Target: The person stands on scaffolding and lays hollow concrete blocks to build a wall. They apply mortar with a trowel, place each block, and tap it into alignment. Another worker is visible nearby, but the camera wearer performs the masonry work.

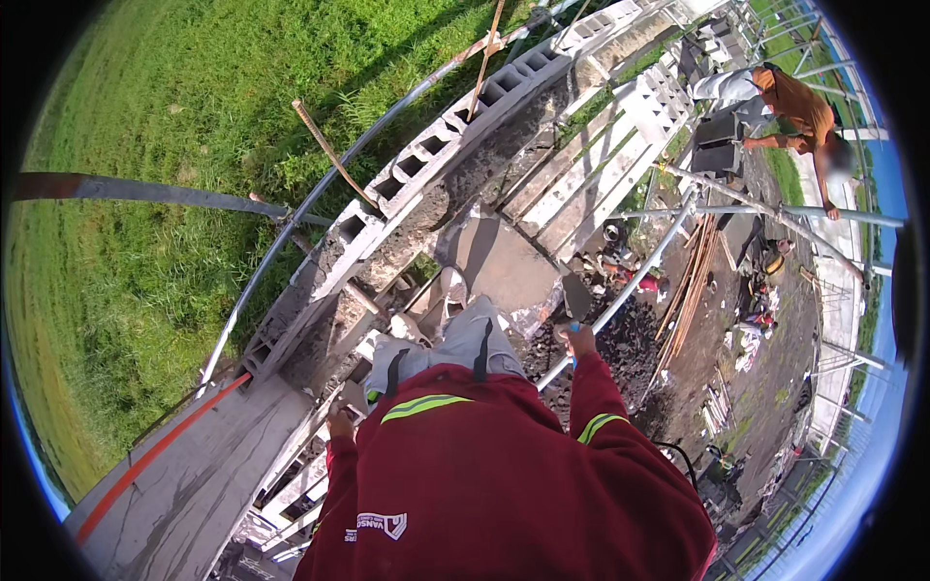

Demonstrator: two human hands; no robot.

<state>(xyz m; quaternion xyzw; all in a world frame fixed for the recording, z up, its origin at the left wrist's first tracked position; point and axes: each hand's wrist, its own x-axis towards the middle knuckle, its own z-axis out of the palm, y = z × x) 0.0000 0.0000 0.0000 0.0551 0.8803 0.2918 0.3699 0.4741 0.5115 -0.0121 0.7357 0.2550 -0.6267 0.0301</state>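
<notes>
My right hand (580,341) is closed around the bluish handle of a trowel, held out beside my right leg. The trowel's grey blade (577,295) points away from me, close to the far end of a metal scaffold pipe (620,298). Lower down at my left side, my left hand (339,422) hangs near the scaffold planks; its fingers are too small and shaded to read. Grey wet-looking mortar (499,259) lies spread on a board just ahead of my shoes. Left of it runs a wall of hollow concrete blocks (423,155).
Rebar (334,152) sticks up from the wall. Wooden planks (572,179) extend ahead, with stacked blocks (651,107) beyond. A co-worker in an orange shirt (796,105) bends at the upper right. Far below on the right, poles (690,290) and debris lie on the ground.
</notes>
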